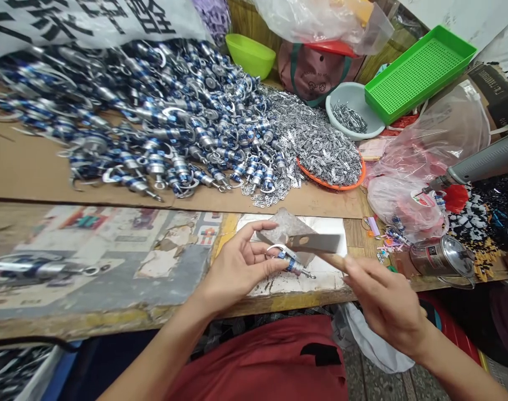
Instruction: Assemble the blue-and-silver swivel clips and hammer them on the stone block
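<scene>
Between the thumb and fingers of my left hand (pixel 239 264) is a small blue-and-silver metal piece (pixel 294 265) with a curved silver hook and a small eyelet at its end. My right hand (pixel 383 301) is closed around the wooden handle of a hammer (pixel 316 243). The hammer's flat head is just above the held piece; whether they touch I cannot tell. Behind both lies a grey, stone-like slab (pixel 288 221) on a white board (pixel 333 227). Another blue-and-silver piece (pixel 40 270) rests on the bench at the left.
A large heap of similar pieces (pixel 170 117) covers the cardboard at the back. Small perforated metal plates (pixel 329 150) fill an orange-rimmed tray (pixel 341 188). A pale bowl (pixel 333 114) holds pins, beside a green basket (pixel 421 72). An electric screwdriver (pixel 479 159) and a metal pot (pixel 441 259) are at right.
</scene>
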A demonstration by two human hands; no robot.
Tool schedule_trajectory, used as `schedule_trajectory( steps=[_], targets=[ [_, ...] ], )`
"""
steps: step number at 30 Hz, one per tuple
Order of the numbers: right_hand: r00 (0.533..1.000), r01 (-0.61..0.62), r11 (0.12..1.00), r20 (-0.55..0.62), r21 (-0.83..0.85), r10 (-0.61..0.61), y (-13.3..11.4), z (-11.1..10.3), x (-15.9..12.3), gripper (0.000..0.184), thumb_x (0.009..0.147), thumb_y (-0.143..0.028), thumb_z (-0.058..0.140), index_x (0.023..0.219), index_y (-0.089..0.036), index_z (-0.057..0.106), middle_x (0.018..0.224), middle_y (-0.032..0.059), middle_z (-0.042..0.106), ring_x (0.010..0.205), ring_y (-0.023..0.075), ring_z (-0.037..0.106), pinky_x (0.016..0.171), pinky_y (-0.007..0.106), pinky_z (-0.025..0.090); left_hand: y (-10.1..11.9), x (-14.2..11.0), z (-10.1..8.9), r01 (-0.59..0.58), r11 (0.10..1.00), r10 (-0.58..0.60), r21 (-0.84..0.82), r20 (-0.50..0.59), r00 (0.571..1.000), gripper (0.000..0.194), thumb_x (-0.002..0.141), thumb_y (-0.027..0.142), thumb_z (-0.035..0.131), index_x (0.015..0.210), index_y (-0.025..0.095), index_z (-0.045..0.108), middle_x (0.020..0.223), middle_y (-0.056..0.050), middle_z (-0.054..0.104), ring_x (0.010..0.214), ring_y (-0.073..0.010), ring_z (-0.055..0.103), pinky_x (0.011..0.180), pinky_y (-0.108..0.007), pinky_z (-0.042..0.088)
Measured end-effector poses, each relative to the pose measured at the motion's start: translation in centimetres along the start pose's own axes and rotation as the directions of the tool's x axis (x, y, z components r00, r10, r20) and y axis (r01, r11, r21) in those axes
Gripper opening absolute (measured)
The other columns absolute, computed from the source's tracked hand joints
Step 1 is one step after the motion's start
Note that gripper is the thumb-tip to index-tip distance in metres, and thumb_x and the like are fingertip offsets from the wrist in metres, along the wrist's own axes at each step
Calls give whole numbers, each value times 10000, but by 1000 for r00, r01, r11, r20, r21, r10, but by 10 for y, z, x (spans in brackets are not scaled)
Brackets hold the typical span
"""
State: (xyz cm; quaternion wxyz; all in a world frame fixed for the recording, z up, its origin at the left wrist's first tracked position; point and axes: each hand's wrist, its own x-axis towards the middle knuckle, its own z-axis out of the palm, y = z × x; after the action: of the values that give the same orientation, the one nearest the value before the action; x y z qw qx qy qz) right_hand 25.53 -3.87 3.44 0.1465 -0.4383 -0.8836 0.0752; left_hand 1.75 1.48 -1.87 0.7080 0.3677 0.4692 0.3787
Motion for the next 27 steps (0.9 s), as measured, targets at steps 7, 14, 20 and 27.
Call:
schedule_trajectory(
  steps=[7, 14, 20, 27],
  targets=[
    [1000, -16, 998, -13, 65, 17, -3, 11, 0, 567, 855, -29, 376, 1377, -243, 331, 1035, 76, 632, 874, 158, 623, 689, 256, 514, 0, 2, -1, -6, 999, 7, 37, -25, 1000, 748, 516, 276, 805, 1159, 181, 434, 642, 26, 661, 591, -162, 661, 573, -254, 515],
    [917, -361, 923, -130, 136, 378, 56, 30, -28, 400, 875, -277, 507, 1271, -229, 501, 1100, 76, 655, 955, 206, 638, 801, 342, 532, -1, -3, 2, -44, 998, 46, 34, -57, 997, 497, 537, 254, 778, 980, 172, 567, 655, 10, 696, 645, -158, 676, 612, -236, 533],
    [914, -399, 901, -149, -172, 376, 81, 29, 4, 285, 901, -301, 443, 1046, -182, 657, 998, 106, 674, 919, 224, 633, 806, 355, 515, -8, -5, -1, -240, 918, 284, 316, -102, 953, 100, 616, 282, 721, 651, 192, 692, 680, -30, 708, 652, -182, 667, 613, -263, 544],
    [976, -216, 955, -35, -205, 213, 68, 75, 153, 342, 838, -34, 402, 1087, -168, 594, 1136, 97, 601, 991, 201, 572, 809, 297, 477, -17, -6, -5, -495, 684, 600, 536, -27, 800, 28, 688, 246, 683, 688, 224, 701, 855, -31, 606, 776, -149, 620, 649, -226, 498]
  ],
)
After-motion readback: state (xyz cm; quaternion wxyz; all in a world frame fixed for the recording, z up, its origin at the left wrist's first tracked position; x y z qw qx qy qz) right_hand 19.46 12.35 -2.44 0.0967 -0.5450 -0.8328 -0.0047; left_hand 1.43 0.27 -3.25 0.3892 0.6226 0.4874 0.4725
